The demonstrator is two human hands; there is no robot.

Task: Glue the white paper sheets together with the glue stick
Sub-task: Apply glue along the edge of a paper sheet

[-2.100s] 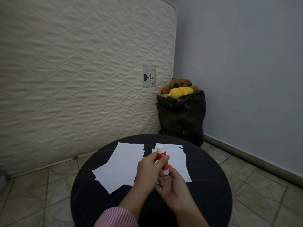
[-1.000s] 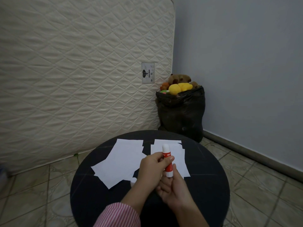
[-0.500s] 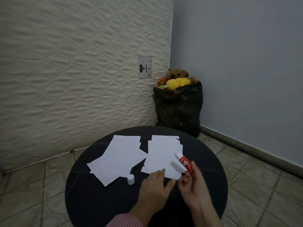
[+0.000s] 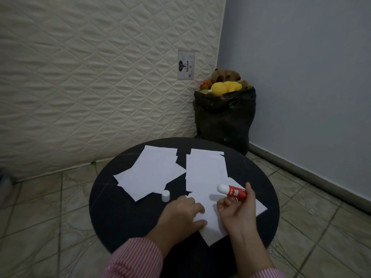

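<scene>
Several white paper sheets lie on a round black table (image 4: 112, 207): a left pile (image 4: 152, 175), a right pile (image 4: 206, 169), and one sheet (image 4: 212, 199) pulled toward me at an angle. My right hand (image 4: 239, 211) grips the uncapped red glue stick (image 4: 232, 192), white tip pointing left just above that near sheet. With fingers spread, my left hand (image 4: 184, 215) presses flat on the near sheet's left edge. The small white cap (image 4: 165, 196) stands on the table to the left of my left hand.
A quilted mattress (image 4: 96, 77) leans against the wall behind the table. A black bag (image 4: 224, 121) full of plush toys stands in the corner beyond the table's far right. Tiled floor (image 4: 44, 213) surrounds the table.
The cap came off and now stands on the table. My right hand tilted the stick down toward the paper, and my left hand pulled one sheet nearer and pressed on it.
</scene>
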